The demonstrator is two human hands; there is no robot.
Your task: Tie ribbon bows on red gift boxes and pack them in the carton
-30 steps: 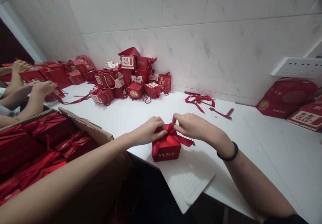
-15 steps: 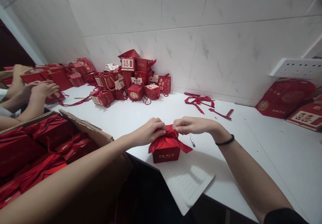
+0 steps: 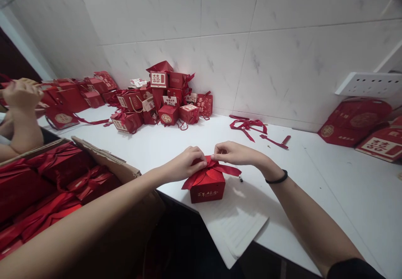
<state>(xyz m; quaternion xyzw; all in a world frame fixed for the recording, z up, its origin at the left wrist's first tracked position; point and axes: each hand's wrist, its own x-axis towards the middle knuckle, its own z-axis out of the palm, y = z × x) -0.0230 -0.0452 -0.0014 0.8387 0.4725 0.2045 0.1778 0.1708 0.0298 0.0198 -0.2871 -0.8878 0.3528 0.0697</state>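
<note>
Near the table's front edge sits a small red gift box (image 3: 207, 190) with gold writing on its front. A red ribbon (image 3: 230, 170) crosses its top, its tails hanging out to the left and right. My left hand (image 3: 192, 162) pinches the ribbon at the left of the box's top. Thumb and fingertips of my right hand (image 3: 230, 152) are closed on the ribbon at the knot, from the right side. Under and beside the box lies a sheaf of lined paper (image 3: 238, 229). A pen (image 3: 240, 178) shows partly behind the right ribbon tail.
An open cardboard carton (image 3: 106, 155) full of ribboned red boxes stands at the left. Stacked red boxes (image 3: 169, 97) line the wall. Loose ribbon (image 3: 248, 125) lies behind my hands. A power strip (image 3: 367, 84) is at right. Another person's hand (image 3: 23, 93) works at far left.
My right hand has shifted slightly left and up at the knot. The right ribbon tail has risen and now covers more of the pen. The other person's hands have lifted.
</note>
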